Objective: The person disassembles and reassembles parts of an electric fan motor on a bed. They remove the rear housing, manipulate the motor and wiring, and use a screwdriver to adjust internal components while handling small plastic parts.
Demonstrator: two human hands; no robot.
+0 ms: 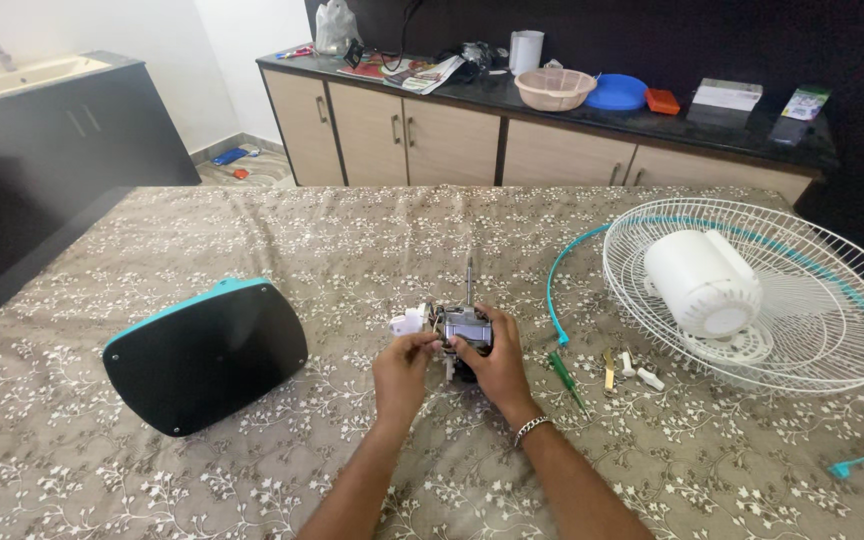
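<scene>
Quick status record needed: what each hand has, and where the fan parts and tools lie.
left hand: pinching wires at the fan motor
right hand: gripping the motor, shaft pointing up
fan base: lying left of the hands
fan grille: right side, white motor cover on it
green screwdriver: right of the hands
surface: floral cloth

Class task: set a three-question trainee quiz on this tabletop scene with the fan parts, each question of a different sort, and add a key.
1. True or false: both hands grip the fan motor.
2. What lies inside the white wire fan guard? A) a white motor cover B) a blue plate C) a basket
3. Which tool lies just right of the right hand?

Key
1. True; the left hand pinches its left side.
2. A, the white motor cover.
3. The green screwdriver.
</scene>
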